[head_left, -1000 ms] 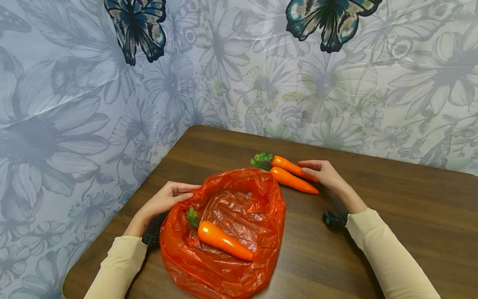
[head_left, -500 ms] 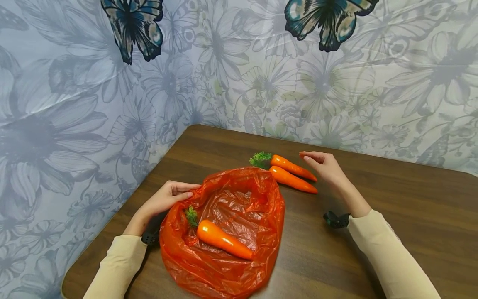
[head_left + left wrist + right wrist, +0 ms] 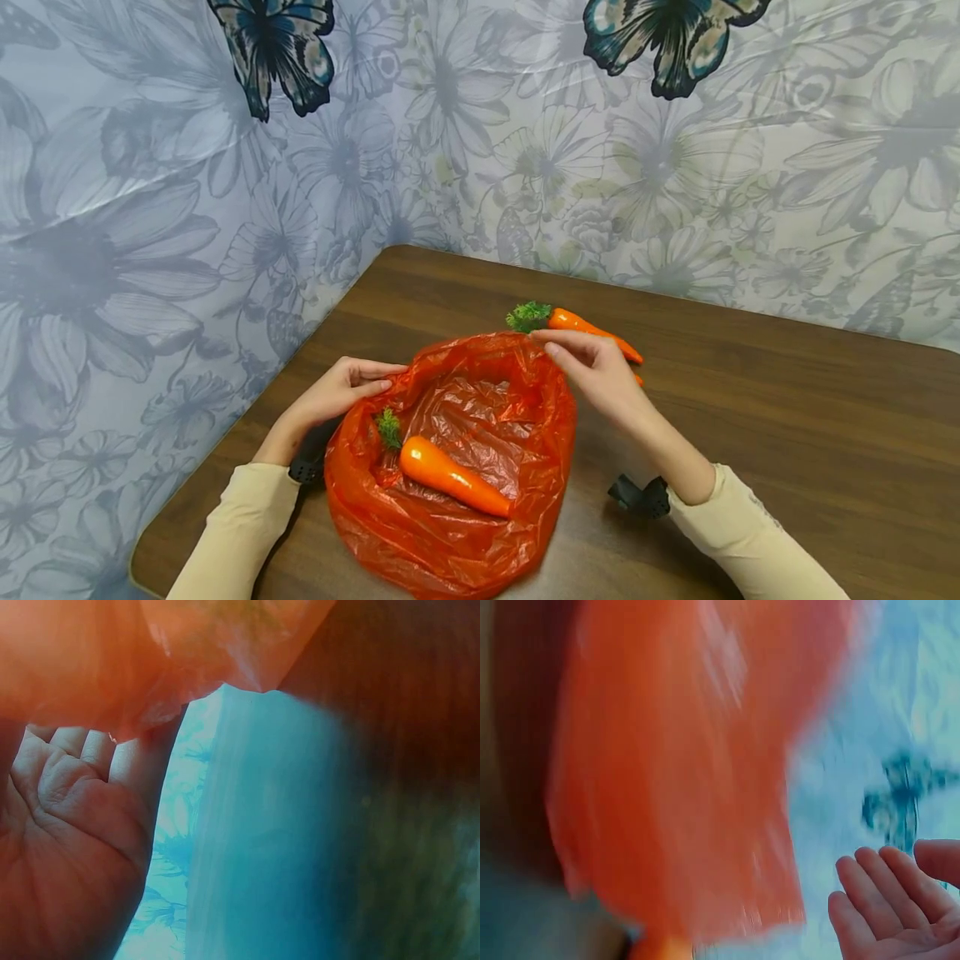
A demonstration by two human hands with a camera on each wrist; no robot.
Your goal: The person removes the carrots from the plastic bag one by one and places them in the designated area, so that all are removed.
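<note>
A red plastic bag [image 3: 420, 546] stands with its mouth wide, and a carrot [image 3: 453, 477] with a green top lies inside it. My left hand [image 3: 333, 398] pinches the bag's left rim between thumb and fingers; in the left wrist view the bag's film [image 3: 90, 660] covers the fingertips. At the right rim hovers my right hand [image 3: 603, 379], and the right wrist view has its fingers [image 3: 877, 892] extended, apart from the bag [image 3: 682, 787]. Behind that hand lies a second carrot [image 3: 572, 320]. A third carrot [image 3: 639, 380] is mostly hidden by the hand, only its tip showing.
The brown wooden table [image 3: 787, 392] extends to the right. A flowered wall covering [image 3: 525, 150] with butterfly shapes [image 3: 273, 58] rises behind its back edge. A dark wrist strap [image 3: 637, 497] sits at my right cuff.
My right hand has let go of the far carrot, lifted away, then moved left and nearer to the bag's right rim. The left hand has stayed on the bag.
</note>
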